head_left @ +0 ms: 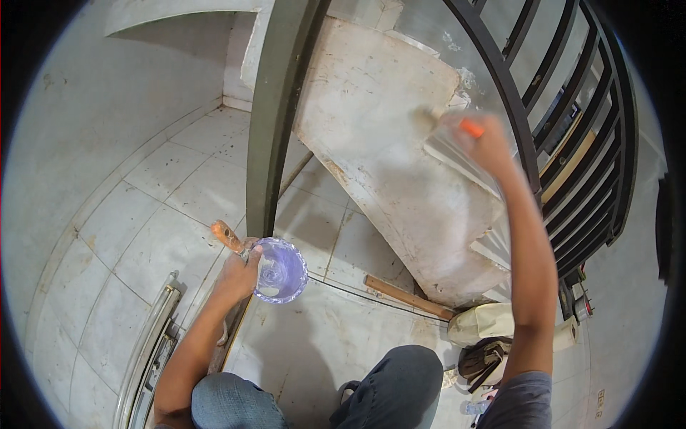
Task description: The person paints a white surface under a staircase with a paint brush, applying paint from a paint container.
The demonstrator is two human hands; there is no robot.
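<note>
My left hand (239,277) is closed on the rim of a round purple tub (303,266), smeared with white paste inside. The same hand pins a putty knife against the tub; its worn orange wooden handle (224,233) sticks out up and to the left, and its blade is mostly hidden. Up on the right, my right hand (490,146) grips a tool by an orange handle (471,128). Motion smears that hand and tool. The tool's pale working end (424,119) is at the whitish side panel of a staircase (379,93), but I cannot tell its kind.
A dark green metal post (275,107) rises between the hands. Black curved railing bars (550,93) stand at the right. A wooden strip (407,297) lies on the tiles near a cream bag (482,322) and a brown bag (482,361). Metal rails (146,343) lie at lower left.
</note>
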